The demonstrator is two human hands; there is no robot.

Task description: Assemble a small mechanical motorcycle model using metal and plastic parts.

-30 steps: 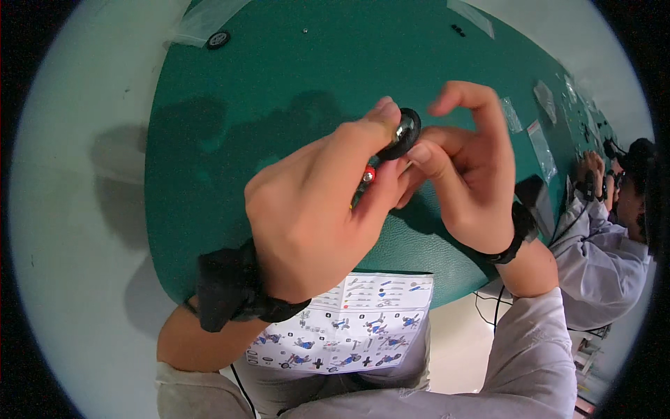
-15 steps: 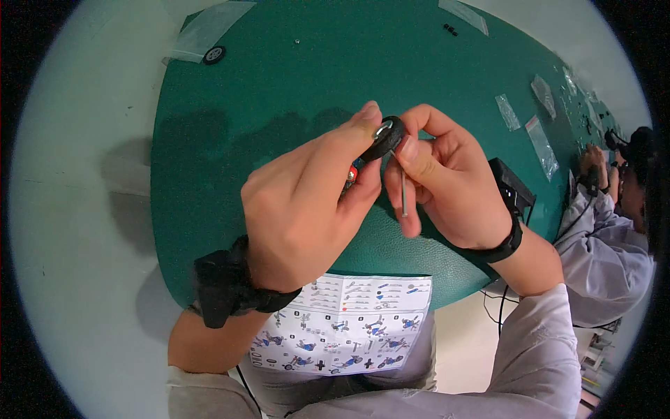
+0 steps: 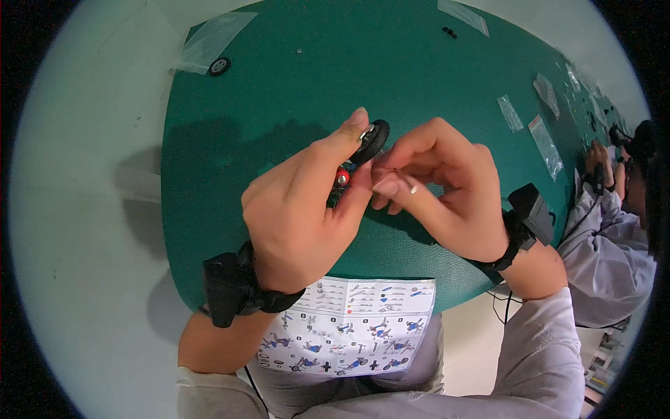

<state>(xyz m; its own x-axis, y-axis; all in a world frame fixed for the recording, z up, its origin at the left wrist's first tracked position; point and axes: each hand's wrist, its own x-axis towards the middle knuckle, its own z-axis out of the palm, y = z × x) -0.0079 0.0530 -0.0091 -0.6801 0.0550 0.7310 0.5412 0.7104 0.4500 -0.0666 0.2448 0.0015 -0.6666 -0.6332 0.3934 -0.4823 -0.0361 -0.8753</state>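
Note:
My left hand (image 3: 296,199) is closed round a small model vehicle, most of it hidden by the palm and fingers. Its black wheel (image 3: 370,142) with a shiny metal part at the hub sticks out above, beside the thumb. Below the wheel, a red part (image 3: 342,177) with a silver centre shows between thumb and fingers. My right hand (image 3: 447,192) is pinched close to the wheel's lower right side, almost touching the left fingertips. A thin metal rod (image 3: 413,189) lies in its grip, with only a short bright end visible past the thumb.
A printed instruction sheet (image 3: 349,325) lies on my lap at the table's near edge. On the green table (image 3: 279,91) are a loose wheel (image 3: 219,66), a plastic bag (image 3: 216,42), small black parts (image 3: 449,32) and more bags (image 3: 546,146). Another person (image 3: 607,230) works at right.
The rod, which hung down from my right fingers, is now mostly hidden in that hand. The right hand has turned and dropped below the wheel. The model has shifted slightly left.

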